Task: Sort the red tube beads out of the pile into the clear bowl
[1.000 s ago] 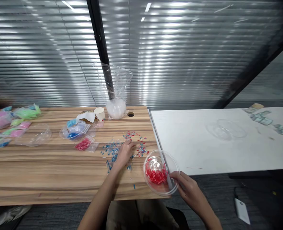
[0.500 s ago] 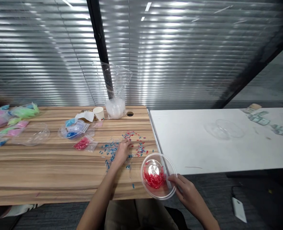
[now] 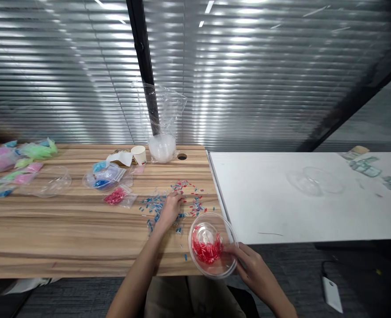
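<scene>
My right hand (image 3: 251,263) grips the right rim of a clear plastic bowl (image 3: 217,268), tilted over the table's front edge. Short red tube-like pieces (image 3: 206,252) lie heaped inside. Over on the wood, my left hand (image 3: 171,209) bends down into a scatter of small pieces, its fingers curled together. Whatever is between those fingertips is hidden. Blue pieces (image 3: 154,206) spread mostly left of this hand. Red pieces (image 3: 182,184) lie mixed with clear and blue ones beyond it and to its right.
A bag of red pieces (image 3: 115,196), a bowl of blue bags (image 3: 103,177), a paper cup (image 3: 138,155) and bagged white bowls (image 3: 162,148) stand behind. Colourful bags (image 3: 36,150) lie far left. A white table (image 3: 264,194) adjoins on the right, holding a clear lid-like piece (image 3: 324,180).
My right hand has shifted the bowl slightly left and tilted it a bit more. My left hand stays among the scattered pieces, nearly unmoved. The view has turned slightly.
</scene>
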`<action>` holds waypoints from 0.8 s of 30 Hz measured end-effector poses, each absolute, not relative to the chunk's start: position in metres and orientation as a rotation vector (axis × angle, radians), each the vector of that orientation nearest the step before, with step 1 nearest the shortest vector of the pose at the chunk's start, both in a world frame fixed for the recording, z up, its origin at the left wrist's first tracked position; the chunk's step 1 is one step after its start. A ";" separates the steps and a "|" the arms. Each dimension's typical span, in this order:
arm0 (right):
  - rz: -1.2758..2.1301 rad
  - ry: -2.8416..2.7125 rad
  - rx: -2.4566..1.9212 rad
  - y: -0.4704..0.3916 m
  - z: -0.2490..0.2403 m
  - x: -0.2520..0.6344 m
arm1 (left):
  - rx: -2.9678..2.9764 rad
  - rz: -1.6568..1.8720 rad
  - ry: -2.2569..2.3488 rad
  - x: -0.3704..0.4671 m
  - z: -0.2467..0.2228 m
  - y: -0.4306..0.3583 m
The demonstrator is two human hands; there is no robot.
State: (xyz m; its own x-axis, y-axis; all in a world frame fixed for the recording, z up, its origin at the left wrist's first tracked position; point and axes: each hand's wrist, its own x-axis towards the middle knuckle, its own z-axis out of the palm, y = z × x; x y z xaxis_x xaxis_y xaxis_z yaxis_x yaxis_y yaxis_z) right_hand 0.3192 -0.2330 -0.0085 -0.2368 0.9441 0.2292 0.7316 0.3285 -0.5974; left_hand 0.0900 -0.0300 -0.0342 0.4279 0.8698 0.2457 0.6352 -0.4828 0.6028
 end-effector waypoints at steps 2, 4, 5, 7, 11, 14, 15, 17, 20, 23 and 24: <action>0.513 -2.048 -1.472 -0.233 -0.010 0.317 | 2.262 0.753 1.281 0.090 -0.034 -0.030; 0.513 -2.036 -1.486 -0.232 -0.015 0.316 | 2.259 0.760 1.292 0.090 -0.034 -0.031; 0.504 -2.020 -1.493 -0.231 -0.019 0.316 | 2.257 0.765 1.301 0.090 -0.034 -0.031; 0.472 -1.990 -1.497 -0.229 -0.026 0.316 | 2.253 0.774 1.323 0.089 -0.034 -0.031; 0.384 -2.001 -1.454 -0.224 -0.038 0.317 | 2.246 0.766 1.355 0.088 -0.032 -0.031; 0.327 -1.989 -1.453 -0.222 -0.044 0.318 | 2.249 0.741 1.366 0.088 -0.032 -0.031; 0.322 -1.987 -1.456 -0.222 -0.045 0.318 | 2.250 0.731 1.368 0.088 -0.031 -0.031; 0.318 -1.983 -1.458 -0.223 -0.045 0.317 | 2.252 0.713 1.367 0.088 -0.031 -0.031; 0.320 -1.965 -1.453 -0.224 -0.043 0.316 | 2.257 0.697 1.364 0.088 -0.031 -0.031; 0.330 -1.942 -1.437 -0.225 -0.044 0.315 | 2.264 0.692 1.356 0.087 -0.031 -0.032; 0.336 -1.936 -1.433 -0.224 -0.045 0.316 | 2.266 0.693 1.355 0.087 -0.031 -0.033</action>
